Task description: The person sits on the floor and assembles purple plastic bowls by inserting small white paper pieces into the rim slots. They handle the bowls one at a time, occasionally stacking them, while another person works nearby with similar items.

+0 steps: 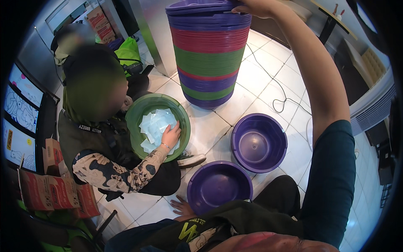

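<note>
A tall stack of nested plastic basins [210, 61] in purple, red and green stands on the floor. My right hand [257, 7] reaches up to its top and grips the rim of the uppermost purple basin [199, 6]; the upper edge of the view cuts off part of the hand. Down on the floor, my left hand [183, 206] lies open with fingers spread, beside a purple basin [219, 185] near me. A second purple basin [256, 145] sits behind it, to the right. Nothing shows inside either one.
At left, a seated person holds a green basin [133, 140] of pale blue packets [157, 126], one hand [171, 136] on them. Red-and-brown cartons [54, 191] stand far left. A dark cable [277, 101] crosses the tiles. Another person [67, 40] is behind, beside a bright green bag [128, 52].
</note>
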A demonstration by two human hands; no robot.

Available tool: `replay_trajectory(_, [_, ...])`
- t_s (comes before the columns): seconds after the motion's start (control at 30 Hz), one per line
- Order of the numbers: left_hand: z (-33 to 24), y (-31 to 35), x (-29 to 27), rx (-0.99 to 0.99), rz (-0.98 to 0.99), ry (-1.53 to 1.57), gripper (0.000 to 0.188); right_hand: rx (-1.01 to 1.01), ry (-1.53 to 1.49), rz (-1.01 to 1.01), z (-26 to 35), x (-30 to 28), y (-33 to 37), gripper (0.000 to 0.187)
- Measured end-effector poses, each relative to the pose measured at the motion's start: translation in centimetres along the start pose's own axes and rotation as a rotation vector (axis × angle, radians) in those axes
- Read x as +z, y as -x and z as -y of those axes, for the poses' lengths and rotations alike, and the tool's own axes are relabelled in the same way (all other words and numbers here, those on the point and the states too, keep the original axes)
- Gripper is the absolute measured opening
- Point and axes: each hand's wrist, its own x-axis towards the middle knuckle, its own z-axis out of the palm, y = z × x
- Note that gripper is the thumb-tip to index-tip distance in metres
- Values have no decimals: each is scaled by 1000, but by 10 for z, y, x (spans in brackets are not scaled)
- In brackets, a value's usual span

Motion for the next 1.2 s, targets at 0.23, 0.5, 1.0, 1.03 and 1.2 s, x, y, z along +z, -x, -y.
replay_trajectory(0.23, [5, -1, -6, 11, 16, -34, 62, 43, 110, 19, 19, -7, 2, 38])
replay_trajectory(0.5, [1, 0, 1, 0, 29, -62, 62, 76, 152, -188, 1, 1, -13, 32])
replay_trajectory(1.0, [-3, 18, 22, 55, 194, -385, 62, -19, -385, -149, 1, 69, -32, 52])
replay_trajectory(1.03, [-4, 15, 16, -51, 189, 34, 62, 31, -329, -149, 7, 64, -31, 54])
replay_trajectory(1.2, [7, 11, -9, -159, 60, 481, 60, 235, -128, -172, 28, 72, -33, 57])
